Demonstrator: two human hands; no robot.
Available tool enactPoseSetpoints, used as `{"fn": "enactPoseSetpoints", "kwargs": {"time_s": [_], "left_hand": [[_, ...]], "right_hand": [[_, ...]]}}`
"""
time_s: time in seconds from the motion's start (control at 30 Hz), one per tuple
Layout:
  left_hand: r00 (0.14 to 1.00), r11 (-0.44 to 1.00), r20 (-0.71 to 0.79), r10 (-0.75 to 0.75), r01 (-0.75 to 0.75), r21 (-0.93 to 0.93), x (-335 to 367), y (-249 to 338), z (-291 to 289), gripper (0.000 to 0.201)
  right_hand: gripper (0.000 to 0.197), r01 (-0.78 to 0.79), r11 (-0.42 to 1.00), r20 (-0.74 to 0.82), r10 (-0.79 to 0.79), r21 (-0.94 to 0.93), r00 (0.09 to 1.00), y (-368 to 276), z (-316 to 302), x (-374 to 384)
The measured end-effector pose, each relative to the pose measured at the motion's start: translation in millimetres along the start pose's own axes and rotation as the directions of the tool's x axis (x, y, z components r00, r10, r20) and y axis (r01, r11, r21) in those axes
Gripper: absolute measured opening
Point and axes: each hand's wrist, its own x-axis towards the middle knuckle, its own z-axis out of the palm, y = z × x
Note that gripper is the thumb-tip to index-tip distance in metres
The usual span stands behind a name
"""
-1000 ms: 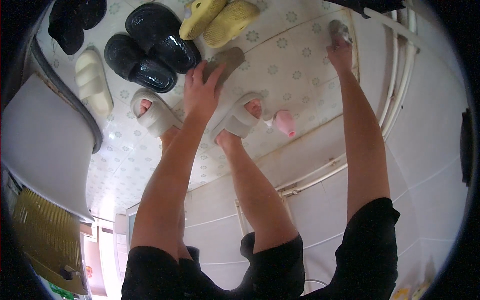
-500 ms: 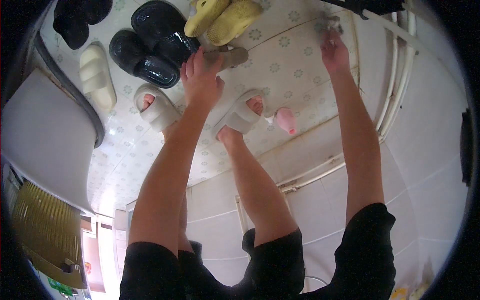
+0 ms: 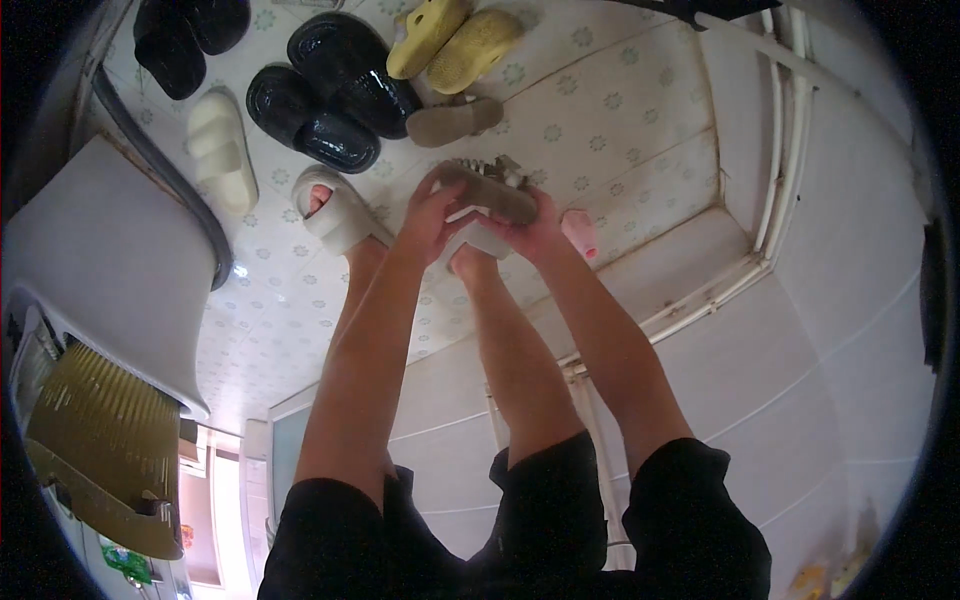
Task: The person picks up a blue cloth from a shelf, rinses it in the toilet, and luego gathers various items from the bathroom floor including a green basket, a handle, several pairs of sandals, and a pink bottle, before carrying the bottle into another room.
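My left hand [image 3: 432,215] and my right hand [image 3: 530,228] hold a brown-soled sandal [image 3: 488,192] between them, one at each end, above my right foot. Its sole faces me, and dark and whitish straps or trim show past the far edge. The fingers of both hands are closed on it. Just beyond, a similar brown-soled sandal [image 3: 455,122] lies on the floor with its sole in view. The held sandal and my hands hide most of the pale slipper [image 3: 478,238] on my right foot.
Black slippers [image 3: 335,90], yellow clogs [image 3: 475,50] and a cream slipper [image 3: 222,150] lie on the patterned tile floor. A pink bottle-like thing [image 3: 579,233] is right of my hands. White pipes [image 3: 785,130] run along the right wall; a grey hose [image 3: 165,165] curves on the left.
My right hand has come down and left from the far right, where it held a blurred greyish thing. My left hand has left the floor sandal and moved nearer; both hands now grip one sandal.
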Motion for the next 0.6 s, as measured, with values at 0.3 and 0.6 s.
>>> {"fn": "enactPoseSetpoints", "kwargs": {"time_s": [0.3,0.6], "left_hand": [[0.841,0.879,-0.348,0.414,-0.270,0.393,46,3,-78,0.043],[0.820,0.600,-0.332,0.466,-0.018,0.799,2,-3,-65,0.045]], "right_hand": [[0.027,0.372,0.379,0.009,-0.690,-0.847,0.724,7,-32,24],[0.053,-0.310,-0.177,-0.032,-0.824,-0.934,0.566,-10,-157,-54]]}}
